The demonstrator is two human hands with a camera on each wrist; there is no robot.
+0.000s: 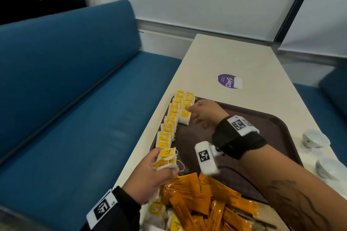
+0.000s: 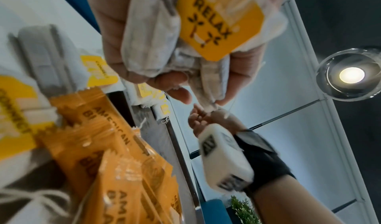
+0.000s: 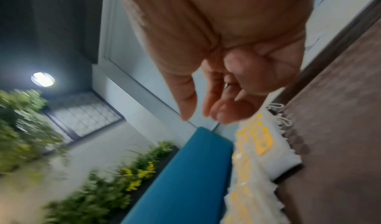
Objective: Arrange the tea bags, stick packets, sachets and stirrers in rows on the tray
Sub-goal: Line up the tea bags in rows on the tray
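Yellow-tagged tea bags (image 1: 166,159) fill the curled left hand (image 1: 150,178).

Blue bench (image 1: 78,88), purple sticker (image 1: 228,80) (tabletop), two bowls (image 1: 315,138).

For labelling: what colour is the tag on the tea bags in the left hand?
Yellow tag with black print, clearest in the left wrist view.

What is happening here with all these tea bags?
A person is laying tea bags in rows along the left edge of a brown tray. One long row is down; a second, shorter row is started beside it. The right hand reaches to that second row. The left hand holds a bunch of tea bags. Orange stick packets lie heaped, unsorted.
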